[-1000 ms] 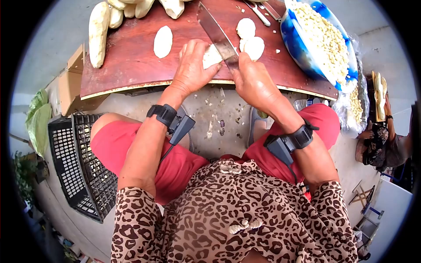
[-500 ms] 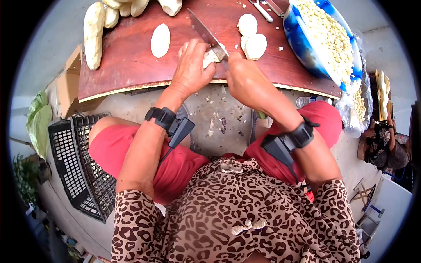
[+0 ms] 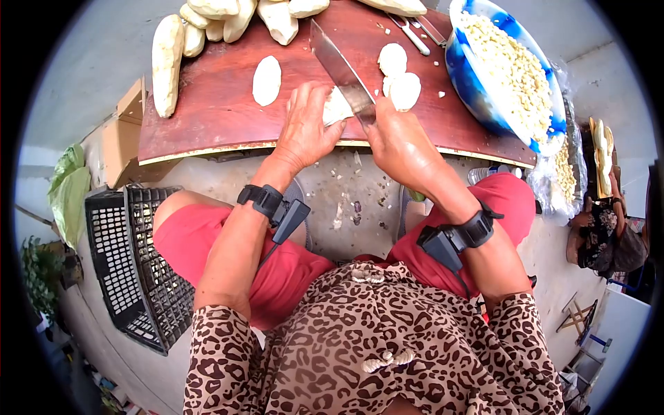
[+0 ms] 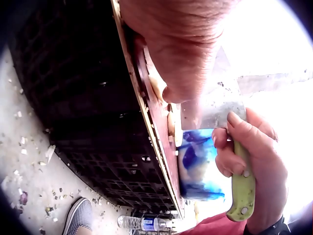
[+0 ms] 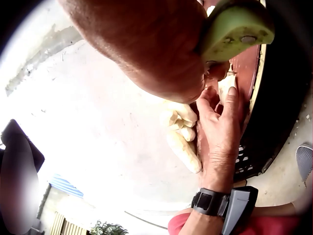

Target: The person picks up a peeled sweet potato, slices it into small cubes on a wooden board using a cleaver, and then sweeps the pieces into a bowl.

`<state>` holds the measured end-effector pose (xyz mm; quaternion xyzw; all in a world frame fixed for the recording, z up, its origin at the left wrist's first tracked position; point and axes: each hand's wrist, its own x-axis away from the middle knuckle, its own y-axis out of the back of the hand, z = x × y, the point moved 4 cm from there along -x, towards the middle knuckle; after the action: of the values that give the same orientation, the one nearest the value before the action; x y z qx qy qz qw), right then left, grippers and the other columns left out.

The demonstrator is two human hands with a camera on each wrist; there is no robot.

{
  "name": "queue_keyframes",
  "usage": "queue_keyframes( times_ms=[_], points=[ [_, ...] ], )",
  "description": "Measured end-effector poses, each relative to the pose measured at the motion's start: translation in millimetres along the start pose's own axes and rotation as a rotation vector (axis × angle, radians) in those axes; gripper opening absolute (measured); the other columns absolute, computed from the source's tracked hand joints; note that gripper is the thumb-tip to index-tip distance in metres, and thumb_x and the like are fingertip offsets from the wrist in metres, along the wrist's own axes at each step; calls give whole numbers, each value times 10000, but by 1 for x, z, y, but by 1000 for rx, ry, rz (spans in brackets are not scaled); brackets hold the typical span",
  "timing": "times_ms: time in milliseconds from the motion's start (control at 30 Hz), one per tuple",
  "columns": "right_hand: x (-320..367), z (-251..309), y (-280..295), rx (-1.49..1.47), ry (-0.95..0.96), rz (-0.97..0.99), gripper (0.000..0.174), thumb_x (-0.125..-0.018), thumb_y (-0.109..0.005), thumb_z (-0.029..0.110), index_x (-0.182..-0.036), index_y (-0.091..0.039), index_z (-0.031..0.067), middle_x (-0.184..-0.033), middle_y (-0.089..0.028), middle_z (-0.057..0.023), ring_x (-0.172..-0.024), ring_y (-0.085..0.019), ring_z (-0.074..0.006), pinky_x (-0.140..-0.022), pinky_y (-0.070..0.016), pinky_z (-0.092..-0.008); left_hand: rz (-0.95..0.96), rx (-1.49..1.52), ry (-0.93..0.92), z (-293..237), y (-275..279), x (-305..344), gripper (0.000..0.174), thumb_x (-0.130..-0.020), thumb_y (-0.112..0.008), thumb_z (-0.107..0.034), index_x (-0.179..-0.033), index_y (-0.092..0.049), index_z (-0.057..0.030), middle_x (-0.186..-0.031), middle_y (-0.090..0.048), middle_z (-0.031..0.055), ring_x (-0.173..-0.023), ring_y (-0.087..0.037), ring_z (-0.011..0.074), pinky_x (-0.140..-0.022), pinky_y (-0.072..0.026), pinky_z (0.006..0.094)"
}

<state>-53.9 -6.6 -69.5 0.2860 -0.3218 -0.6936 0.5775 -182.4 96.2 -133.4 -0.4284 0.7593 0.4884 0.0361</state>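
Left hand (image 3: 308, 131): fingers gripping white root piece (image 3: 335, 109) close to near edge of worktop (image 3: 214, 90). Right hand (image 3: 404, 146): fingers wrapped round green handle (image 4: 243, 188) of knife (image 3: 340, 70), broad blade right by piece; can't tell if it's biting in. Imo tuck left fingertips back, thumb especially, looks pretty close to steel. Press piece down steady, go short even strokes. Farther out: slices (image 3: 266, 81) either side, peeled roots (image 3: 167, 66) up left, blue-and-white basin (image 3: 465, 86) of diced bits (image 3: 515, 76) on right.
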Motion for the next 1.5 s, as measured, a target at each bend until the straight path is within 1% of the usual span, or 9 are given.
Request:
queue_keyframes(
  times_ms=[67, 200, 567, 800, 900, 1000, 1200, 1400, 1500],
  points=[
    [5, 0, -1, 12, 7, 41, 181, -886, -573, 58, -925, -440, -59, -750, -576, -346, -789, -561, -543, -661, -419, -571, 53, -1, 56, 1, 0, 1, 497, -739, -698, -140, -1177, -508, -5, -1143, -500, 186, -1088, -475, 374, -973, -380, 460],
    [9, 1, -3, 40, -30, 88, 164, -890, -562, 51, -906, -443, -61, -733, -571, -345, -782, -570, -534, -653, -427, -567, 36, -34, 5, 3, -4, 1, 453, -731, -686, -128, -1138, -528, -5, -1107, -515, 168, -1062, -485, 362, -952, -385, 449],
    [-26, -7, -28, 39, 50, 36, 147, -863, -556, 30, -891, -454, -73, -729, -577, -349, -740, -593, -525, -628, -448, -557, 8, -12, -1, 2, -4, 1, 443, -700, -692, -101, -1100, -529, -3, -1106, -519, 162, -1058, -483, 371, -952, -364, 457],
    [-14, 2, -8, -43, -15, 1, 173, -867, -573, 43, -905, -450, -72, -740, -574, -351, -772, -584, -532, -634, -439, -559, -17, 56, -19, 3, -1, 2, 497, -711, -699, -93, -1148, -486, 12, -1149, -486, 195, -1093, -460, 391, -970, -373, 466],
    [-4, 8, 0, -23, 57, -22, 182, -872, -575, 47, -914, -446, -74, -723, -572, -339, -758, -580, -532, -629, -437, -562, -17, 32, 3, 0, 3, 3, 489, -709, -692, -75, -1142, -485, 20, -1127, -483, 197, -1073, -456, 394, -953, -381, 469],
    [3, 8, -3, 2, -40, 91, 178, -873, -575, 46, -913, -448, -73, -712, -572, -336, -747, -581, -529, -627, -438, -562, 8, 12, 15, 1, 2, 5, 470, -706, -694, -72, -1124, -499, 19, -1108, -486, 194, -1058, -458, 390, -945, -382, 467],
    [3, 8, -10, 65, -48, 141, 176, -875, -573, 51, -911, -457, -75, -730, -590, -339, -746, -603, -513, -633, -464, -554, 9, 18, 27, 1, 2, 4, 417, -713, -680, -68, -1083, -508, 18, -1088, -497, 196, -1044, -473, 395, -936, -390, 453],
    [-23, 8, -28, 120, 30, 78, 172, -858, -565, 34, -922, -462, -87, -725, -594, -336, -729, -617, -499, -622, -468, -551, 2, 21, 12, 1, 2, 4, 422, -702, -689, -62, -1080, -515, 8, -1090, -510, 185, -1033, -477, 389, -927, -385, 460],
    [-28, 8, -23, 65, -58, 139, 185, -834, -551, 35, -947, -485, -96, -822, -633, -337, -811, -638, -499, -692, -506, -548, -15, 23, -4, 0, 2, 4, 425, -697, -693, -51, -1081, -518, 1, -1098, -514, 178, -1039, -476, 386, -930, -380, 461]
  ],
)
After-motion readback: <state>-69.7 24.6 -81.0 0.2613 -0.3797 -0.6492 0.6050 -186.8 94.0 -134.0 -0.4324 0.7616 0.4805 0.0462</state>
